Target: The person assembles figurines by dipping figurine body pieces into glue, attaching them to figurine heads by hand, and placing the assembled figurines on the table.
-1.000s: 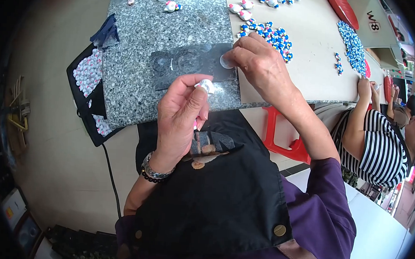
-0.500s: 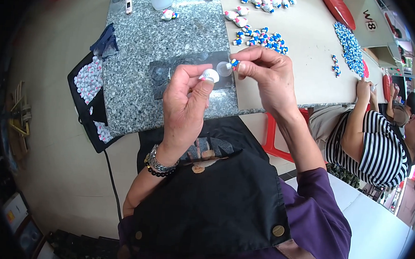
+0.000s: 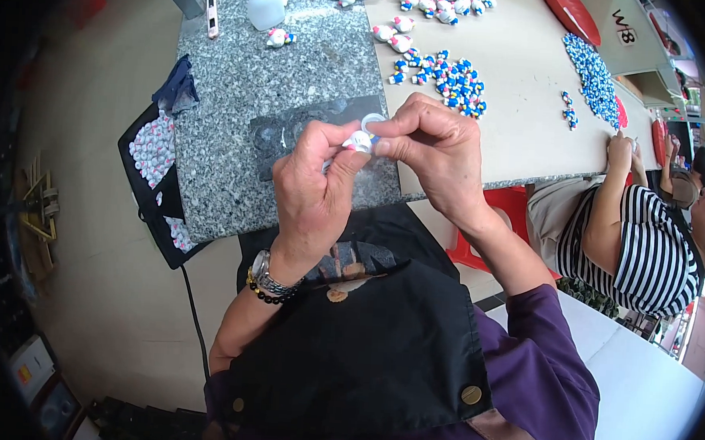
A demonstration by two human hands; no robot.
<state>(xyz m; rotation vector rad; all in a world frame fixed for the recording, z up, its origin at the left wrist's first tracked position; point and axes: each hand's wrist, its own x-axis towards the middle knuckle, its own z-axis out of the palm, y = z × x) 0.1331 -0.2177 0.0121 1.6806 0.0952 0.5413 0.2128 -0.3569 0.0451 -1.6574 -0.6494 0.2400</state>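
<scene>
A small white piece (image 3: 359, 141) with a touch of pink sits near the centre of the frame, above the tabletop (image 3: 217, 145), pinched in our left hand (image 3: 316, 182). That grip is closed to the width of the piece, thumb below and forefinger above. Our right hand (image 3: 444, 151) meets it from the right, thumb and forefinger drawn almost together on a small blue piece (image 3: 374, 140), mostly hidden by the fingertips; whether the two pieces touch, we cannot tell.

Both look light to us, the white one smooth and perhaps a little slippery. We cannot tell whether it is stiff or soft, so a gentle pinch at its rounded sides seems wisest, clear of any fine detail that might mark or snap.

Just beyond the fingertips is a pale round disc (image 3: 373, 122), and behind the hands a dark mat (image 3: 273, 136) lies on speckled stone. Farther up, blue figures (image 3: 462, 84) cluster right of centre, below a few white-and-pink pieces (image 3: 394, 37); a pale bottle (image 3: 265, 10) stands at upper left. More white pieces (image 3: 152, 152) fill a black tray (image 3: 172, 200) at the left edge of the tabletop, while at far right a co-worker in a striped shirt (image 3: 650, 243) sits beside another blue heap (image 3: 591, 77).
</scene>
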